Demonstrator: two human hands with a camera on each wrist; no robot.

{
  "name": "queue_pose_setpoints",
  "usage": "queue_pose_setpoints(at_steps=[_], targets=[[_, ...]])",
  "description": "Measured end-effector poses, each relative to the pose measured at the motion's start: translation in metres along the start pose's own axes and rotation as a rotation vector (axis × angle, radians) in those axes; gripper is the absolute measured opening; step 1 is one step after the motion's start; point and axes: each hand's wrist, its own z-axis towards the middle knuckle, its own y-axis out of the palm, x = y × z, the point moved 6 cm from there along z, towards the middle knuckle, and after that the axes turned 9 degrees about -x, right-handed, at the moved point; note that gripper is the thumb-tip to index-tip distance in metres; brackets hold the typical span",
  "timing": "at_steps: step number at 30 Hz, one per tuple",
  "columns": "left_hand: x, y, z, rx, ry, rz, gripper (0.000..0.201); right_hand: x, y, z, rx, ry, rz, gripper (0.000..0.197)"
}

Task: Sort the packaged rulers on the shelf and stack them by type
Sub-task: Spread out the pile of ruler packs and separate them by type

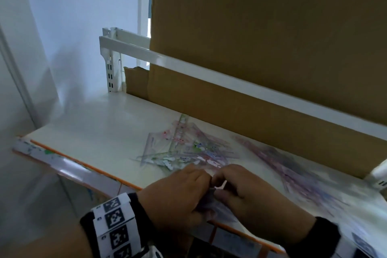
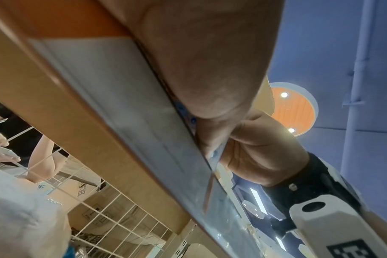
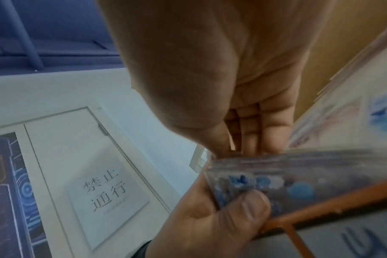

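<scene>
Both hands meet at the front edge of the white shelf (image 1: 100, 123); left hand (image 1: 178, 192) and right hand (image 1: 249, 192) each keep a pinching grip on one clear ruler pack (image 3: 276, 176); its type is seemingly blurred beyond reading; a loose pile of packaged rulers (image 1: 188, 151) lies just behind.

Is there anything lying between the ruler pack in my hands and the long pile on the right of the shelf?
Nothing visible does. Both hands, left and right, grip the ruler pack at the shelf front edge; bare shelf separates it from the blurred right pile.
</scene>
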Motion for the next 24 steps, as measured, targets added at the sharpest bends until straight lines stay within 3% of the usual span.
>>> queue_pose_setpoints(at_steps=[3,7,11,14,17,18,19,21,24], targets=[[0.003,-0.002,-0.002,0.030,0.014,0.026,0.038,0.005,0.004,-0.008,0.046,0.026,0.081,0.015],[0.004,-0.008,-0.003,0.099,0.015,-0.055,0.032,0.010,0.015,-0.019,-0.060,0.100,0.111,0.052],[0.006,-0.006,-0.001,0.083,0.034,0.077,0.036,0.002,0.017,-0.021,-0.092,0.139,0.124,0.058],[0.008,-0.002,0.003,0.006,0.067,0.199,0.046,-0.014,0.038,-0.013,0.004,0.136,0.176,0.070],[0.005,0.002,0.006,-0.022,0.081,0.223,0.048,-0.020,0.046,-0.018,0.258,0.211,-0.067,0.095],[0.004,0.003,0.006,-0.022,0.087,0.212,0.049,-0.016,0.050,-0.019,0.316,0.252,-0.137,0.096],[0.003,0.004,0.007,-0.028,0.094,0.198,0.050,-0.015,0.055,-0.017,0.278,0.279,-0.209,0.095],[0.003,0.007,0.008,-0.062,0.104,0.210,0.053,-0.010,0.061,-0.014,0.160,0.286,-0.202,0.091],[0.001,0.006,0.010,-0.126,0.120,0.239,0.056,-0.003,0.059,-0.015,0.151,0.243,-0.092,0.083]])
